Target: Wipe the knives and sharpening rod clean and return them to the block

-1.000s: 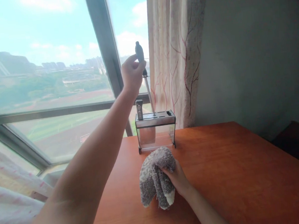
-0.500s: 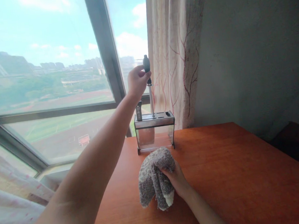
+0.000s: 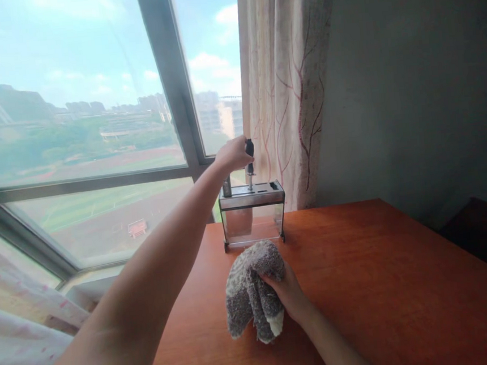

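Note:
My left hand (image 3: 236, 152) is closed around the black handle of a sharpening steel (image 3: 249, 148). Its thin metal rod goes down into a hole in the top of a knife block (image 3: 251, 200), which has a metal top and clear sides. Another tool with a grey handle (image 3: 227, 187) stands at the left end of the block, partly covered by my hand. Closer to me, my right hand (image 3: 285, 292) grips a bunched grey-and-white towel (image 3: 255, 289) in front of the block. The fingers are mostly hidden in the folds.
The block stands near the far edge of a reddish-brown wooden table (image 3: 353, 264). A large window (image 3: 74, 95) and a patterned curtain (image 3: 279, 77) are behind it. A grey wall (image 3: 402, 95) rises on the right. Another curtain (image 3: 22, 332) hangs at lower left.
My left hand has moved down with the sharpening steel, and more of its rod is now inside the block. The right hand and the towel look unmoved.

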`<state>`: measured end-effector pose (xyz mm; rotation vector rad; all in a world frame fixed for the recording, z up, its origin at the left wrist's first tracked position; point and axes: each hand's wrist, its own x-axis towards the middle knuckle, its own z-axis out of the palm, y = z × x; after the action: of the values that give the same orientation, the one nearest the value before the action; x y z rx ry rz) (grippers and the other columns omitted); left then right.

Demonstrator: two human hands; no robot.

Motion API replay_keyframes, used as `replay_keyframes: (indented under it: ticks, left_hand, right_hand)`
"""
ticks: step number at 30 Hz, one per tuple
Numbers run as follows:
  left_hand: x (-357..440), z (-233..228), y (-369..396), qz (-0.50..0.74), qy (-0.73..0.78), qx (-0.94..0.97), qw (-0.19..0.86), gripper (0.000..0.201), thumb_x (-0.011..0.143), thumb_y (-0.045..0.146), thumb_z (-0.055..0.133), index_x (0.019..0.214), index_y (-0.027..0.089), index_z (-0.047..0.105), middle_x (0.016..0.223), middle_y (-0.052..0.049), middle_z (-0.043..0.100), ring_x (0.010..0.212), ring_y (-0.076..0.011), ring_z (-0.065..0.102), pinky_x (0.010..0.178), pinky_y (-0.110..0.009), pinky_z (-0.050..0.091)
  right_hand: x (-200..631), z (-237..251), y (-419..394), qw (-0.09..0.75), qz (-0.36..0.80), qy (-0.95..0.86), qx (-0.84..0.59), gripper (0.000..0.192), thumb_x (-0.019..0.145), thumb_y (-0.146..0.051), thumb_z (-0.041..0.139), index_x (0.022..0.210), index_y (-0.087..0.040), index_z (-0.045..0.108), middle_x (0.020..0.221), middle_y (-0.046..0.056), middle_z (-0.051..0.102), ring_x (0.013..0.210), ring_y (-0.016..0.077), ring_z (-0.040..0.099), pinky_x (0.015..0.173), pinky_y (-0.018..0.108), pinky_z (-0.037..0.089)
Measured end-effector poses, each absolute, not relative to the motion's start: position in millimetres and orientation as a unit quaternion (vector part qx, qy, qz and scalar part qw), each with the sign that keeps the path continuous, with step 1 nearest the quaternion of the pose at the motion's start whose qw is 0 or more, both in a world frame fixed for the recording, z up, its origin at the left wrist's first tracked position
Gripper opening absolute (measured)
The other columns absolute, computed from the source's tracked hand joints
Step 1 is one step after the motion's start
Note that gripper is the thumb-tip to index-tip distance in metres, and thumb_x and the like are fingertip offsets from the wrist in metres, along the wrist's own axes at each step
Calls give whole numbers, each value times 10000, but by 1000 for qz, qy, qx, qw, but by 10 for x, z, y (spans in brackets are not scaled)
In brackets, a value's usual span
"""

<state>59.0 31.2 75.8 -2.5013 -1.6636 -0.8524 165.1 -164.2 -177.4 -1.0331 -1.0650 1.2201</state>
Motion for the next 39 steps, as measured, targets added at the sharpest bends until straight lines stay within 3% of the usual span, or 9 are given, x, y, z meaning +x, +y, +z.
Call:
replay_keyframes:
  ticks: [6,21,27,30,32,36,39]
  left_hand:
    - [645,735,268,-144,-565,-811,51,371,584,363,752,907,207,655,972,-109,680,878,-304,637,680,-370,491]
    - [672,649,320,-121,-601,-788,67,531,505,431,810,987,245,687,966,-119,700,925,-342,640,733,-407,488]
    - [687,680,218,-106,-610,-781,89,504,541,444,809,989,247,689,1007,-126,690,986,-353,612,821,-444,447]
    - [670,682,-6,-165,-582,-786,126,487,614,444,778,1034,226,664,1049,-139,674,1050,-372,574,914,-513,377]
    - [643,624,-250,-277,-538,-785,135,450,728,466,684,1110,236,618,1116,-130,649,1089,-353,553,928,-502,376]
    - [565,221,-797,-447,-499,-743,-15,255,882,415,492,1068,275,596,1075,-48,676,959,-226,625,873,-363,456]
    - [480,-302,-1066,-475,-491,-705,-189,273,834,427,554,1064,286,598,1009,-35,698,943,-213,647,874,-327,481]
  right_hand:
    - [1646,-1758,-1652,578,520,-454,-435,416,599,-476,813,876,-178,723,918,87,747,892,295,668,820,413,515]
    - [1649,-1701,-1675,571,525,-461,-430,376,608,-458,805,854,-187,715,898,73,746,896,291,665,825,413,511]
    - [1654,-1674,-1674,571,536,-448,-433,369,590,-414,820,866,-193,713,908,61,746,908,278,666,849,395,503]
    - [1678,-1715,-1661,578,563,-412,-423,403,591,-403,822,915,-193,705,936,54,744,930,274,665,872,396,492]
    - [1707,-1737,-1649,582,603,-366,-405,423,600,-397,814,950,-193,693,949,52,745,918,273,675,864,402,497]
    - [1815,-1710,-1621,570,684,-280,-359,358,613,-423,774,870,-185,698,893,70,756,866,295,695,816,416,524]
    - [1930,-1657,-1615,586,695,-253,-330,325,595,-453,752,801,-204,716,814,65,758,841,307,700,794,422,530]
